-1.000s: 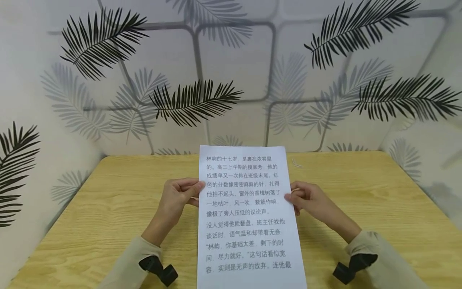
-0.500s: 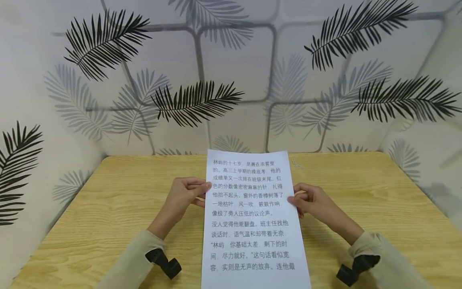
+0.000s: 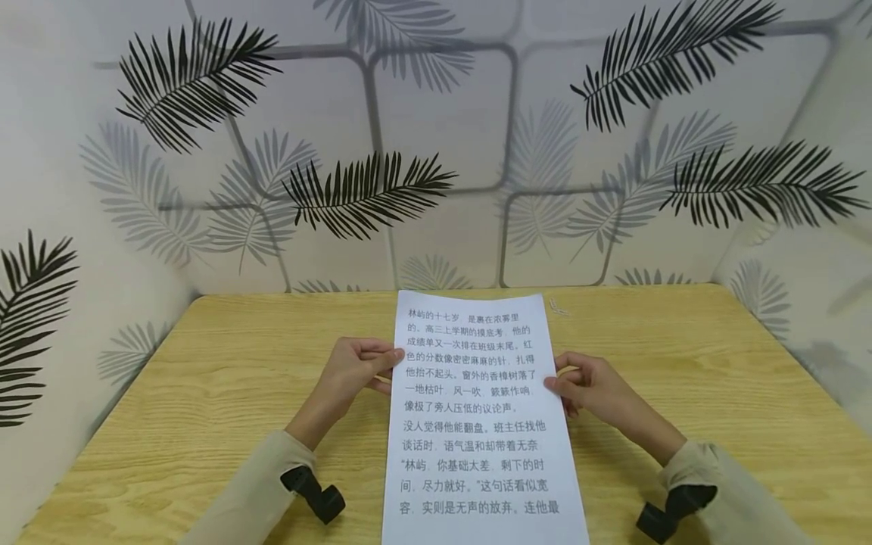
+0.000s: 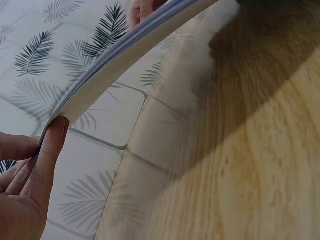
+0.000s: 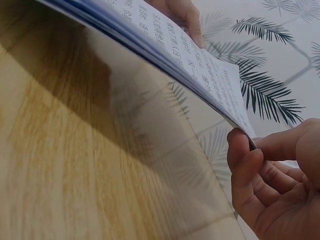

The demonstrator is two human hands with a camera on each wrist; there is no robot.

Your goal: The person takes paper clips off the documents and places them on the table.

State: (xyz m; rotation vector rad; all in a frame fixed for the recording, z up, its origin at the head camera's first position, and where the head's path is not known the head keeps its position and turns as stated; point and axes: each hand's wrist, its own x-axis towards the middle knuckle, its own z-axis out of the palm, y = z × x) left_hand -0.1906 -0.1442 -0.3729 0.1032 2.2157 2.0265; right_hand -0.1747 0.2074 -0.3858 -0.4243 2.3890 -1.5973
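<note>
A stack of printed paper sheets (image 3: 477, 416) is held up over the table, its top page covered with lines of Chinese text. On its left edge my left hand (image 3: 354, 371) pinches the sheets between thumb and fingers. My right hand (image 3: 593, 386) pinches the right edge at nearly the same height. In the left wrist view, the layered edge of the paper stack (image 4: 115, 55) bows upward from the left hand (image 4: 30, 180). The right wrist view shows several sheets together in the paper stack (image 5: 165, 55), with the right hand (image 5: 280, 175) gripping near one end.
The wood-grain table (image 3: 225, 378) stretches to the patterned wall (image 3: 436, 151) behind it. Small white paper-clip-like pieces (image 3: 559, 308) lie at the back of the table, right of the paper. Black wrist cameras (image 3: 316, 496) are strapped over both sleeves.
The paper stack has dropped a little and shifted slightly right, its top edge now lower and curved. Both hands have moved with it, still pinching its sides.
</note>
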